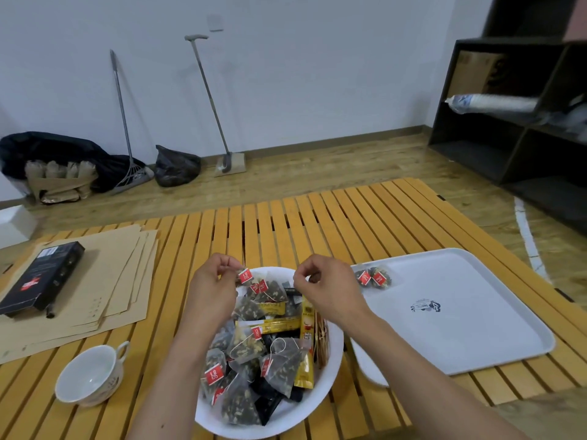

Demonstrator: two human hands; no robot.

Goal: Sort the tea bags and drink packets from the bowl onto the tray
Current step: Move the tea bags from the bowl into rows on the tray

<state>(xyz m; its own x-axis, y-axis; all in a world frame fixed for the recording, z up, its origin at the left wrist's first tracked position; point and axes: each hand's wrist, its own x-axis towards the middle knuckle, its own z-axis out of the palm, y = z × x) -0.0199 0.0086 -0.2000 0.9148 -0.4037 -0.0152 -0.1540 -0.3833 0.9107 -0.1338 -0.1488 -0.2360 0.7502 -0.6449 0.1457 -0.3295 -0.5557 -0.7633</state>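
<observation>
A white bowl (330, 369) in front of me holds several pyramid tea bags with red tags, black packets and gold stick packets (305, 354). My left hand (212, 284) hovers over the bowl's far left rim and pinches the red tag (245, 276) of a tea bag. My right hand (327, 287) is over the far right rim, thumb and forefinger pinched together; whether they hold a string I cannot tell. A white tray (460, 338) lies to the right of the bowl. Two tea bags (373, 277) lie in the tray's far left corner.
The slatted orange table (286, 223) carries a white teacup (90, 374) at the near left. Brown paper sheets (124, 281) with a black box (43, 277) on them lie at the far left. A dark shelf unit (521, 122) stands at the right.
</observation>
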